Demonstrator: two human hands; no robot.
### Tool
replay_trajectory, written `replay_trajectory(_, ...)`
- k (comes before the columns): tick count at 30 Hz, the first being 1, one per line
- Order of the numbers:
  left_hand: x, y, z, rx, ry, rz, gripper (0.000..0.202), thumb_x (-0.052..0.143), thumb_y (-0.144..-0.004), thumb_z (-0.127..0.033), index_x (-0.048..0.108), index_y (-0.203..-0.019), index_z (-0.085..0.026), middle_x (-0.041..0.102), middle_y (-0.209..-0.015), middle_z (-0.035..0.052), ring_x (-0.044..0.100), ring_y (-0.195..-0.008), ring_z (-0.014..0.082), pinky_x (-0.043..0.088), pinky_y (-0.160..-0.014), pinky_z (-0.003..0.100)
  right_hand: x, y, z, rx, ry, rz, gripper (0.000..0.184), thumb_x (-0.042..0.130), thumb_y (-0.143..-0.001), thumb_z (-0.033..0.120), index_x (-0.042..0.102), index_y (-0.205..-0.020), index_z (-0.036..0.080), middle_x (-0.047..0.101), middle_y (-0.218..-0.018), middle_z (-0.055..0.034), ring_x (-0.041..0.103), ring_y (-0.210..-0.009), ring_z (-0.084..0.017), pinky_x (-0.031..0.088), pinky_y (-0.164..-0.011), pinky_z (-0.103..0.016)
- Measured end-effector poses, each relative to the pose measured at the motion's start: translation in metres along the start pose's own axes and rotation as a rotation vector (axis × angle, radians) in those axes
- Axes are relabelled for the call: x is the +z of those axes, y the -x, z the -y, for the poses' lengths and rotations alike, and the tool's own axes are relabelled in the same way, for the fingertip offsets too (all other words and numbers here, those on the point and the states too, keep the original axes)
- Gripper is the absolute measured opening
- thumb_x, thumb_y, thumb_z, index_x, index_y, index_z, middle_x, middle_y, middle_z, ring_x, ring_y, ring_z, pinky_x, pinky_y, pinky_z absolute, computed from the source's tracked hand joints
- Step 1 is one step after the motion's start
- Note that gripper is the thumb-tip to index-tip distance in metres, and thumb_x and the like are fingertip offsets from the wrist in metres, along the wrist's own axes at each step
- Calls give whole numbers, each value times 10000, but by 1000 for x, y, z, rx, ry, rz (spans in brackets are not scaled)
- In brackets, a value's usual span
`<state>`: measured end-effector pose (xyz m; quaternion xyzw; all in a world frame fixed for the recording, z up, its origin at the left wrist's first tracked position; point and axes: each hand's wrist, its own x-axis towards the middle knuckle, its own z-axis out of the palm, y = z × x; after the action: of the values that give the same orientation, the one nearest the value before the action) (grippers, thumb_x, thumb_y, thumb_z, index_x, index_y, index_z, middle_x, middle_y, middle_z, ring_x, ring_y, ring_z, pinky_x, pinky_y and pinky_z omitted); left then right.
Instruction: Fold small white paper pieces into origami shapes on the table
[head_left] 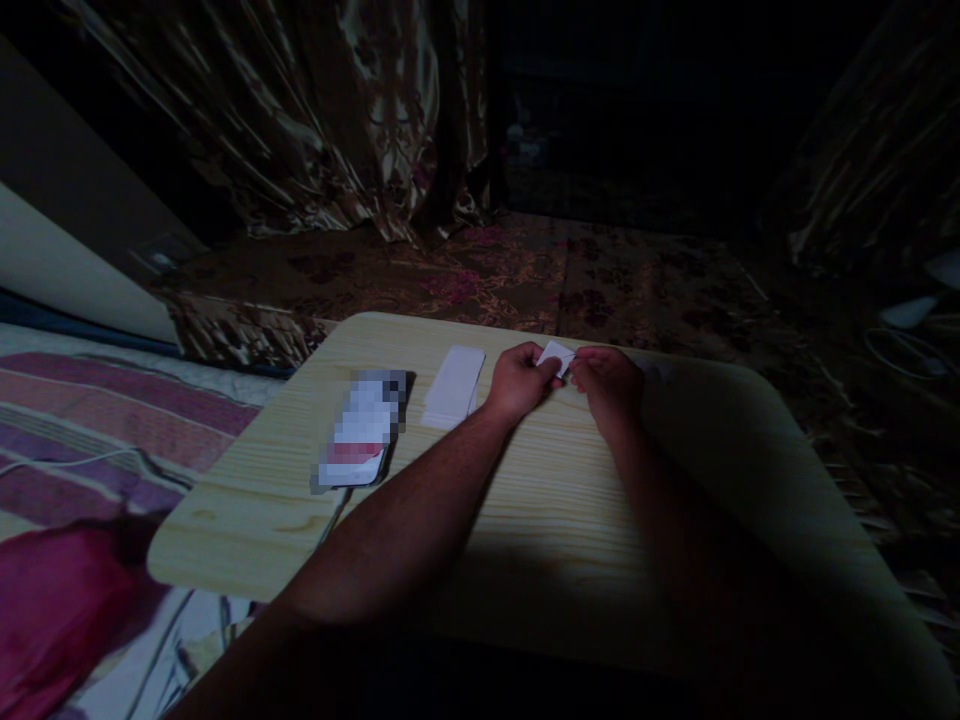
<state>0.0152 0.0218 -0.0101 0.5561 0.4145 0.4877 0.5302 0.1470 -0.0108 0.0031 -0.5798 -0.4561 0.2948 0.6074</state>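
My left hand (519, 383) and my right hand (611, 388) meet near the far edge of a small pale wooden table (525, 520). Both pinch a small white piece of paper (556, 356) between fingers and thumbs, fingers closed. The paper is lifted a little off the tabletop, its lower part hidden by my fingers. A stack of white paper strips (454, 386) lies flat just left of my left hand. Further left on the table lies a phone (361, 432) with a lit screen.
A cable (334, 520) runs from the phone over the table's near edge. A striped pink and purple blanket (90, 440) lies at the left. Patterned carpet (525, 275) and shiny curtains (300, 120) are beyond the table. The right side is in deep shadow.
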Motion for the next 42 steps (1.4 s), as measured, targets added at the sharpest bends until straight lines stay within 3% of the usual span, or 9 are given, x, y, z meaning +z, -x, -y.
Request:
replay_trajectory(6,0,1,-6,-35,38,7,293,674,-730,-417,514,-692,-175,656,-584,10,484,-415,73,328,-430,198,0,-1,-1,21,41,1,304,661,-676,355,659,-903,154,718,-752,-36,638,-577,-146,485,-506,-242)
replay_trajectory(16,0,1,-4,-23,37,0,304,680,-727,-427,526,-688,-168,658,-590,15,497,-429,71,324,-439,188,0,1,-1,-15,46,12,258,672,-679,376,685,-839,174,690,-661,-6,635,-581,-152,497,-533,-250)
replay_trajectory(28,-1,1,-8,-73,17,113,263,666,-765,-396,596,-749,-143,665,-571,38,472,-369,62,296,-388,182,0,1,-2,-73,87,47,194,648,-694,342,649,-806,184,667,-652,1,603,-563,-132,461,-520,-233)
replay_trajectory(36,-2,1,-10,-92,146,196,153,675,-737,-233,604,-802,-114,706,-668,79,657,-558,129,460,-485,193,-2,4,1,-87,127,50,190,628,-703,352,655,-815,200,650,-636,14,600,-570,-139,461,-522,-237)
replay_trajectory(42,-3,0,-11,-127,176,180,133,665,-711,-180,603,-804,-108,693,-633,66,660,-547,134,493,-499,207,-2,5,2,-101,128,78,156,623,-700,313,662,-807,206,642,-618,19,588,-559,-136,448,-513,-234)
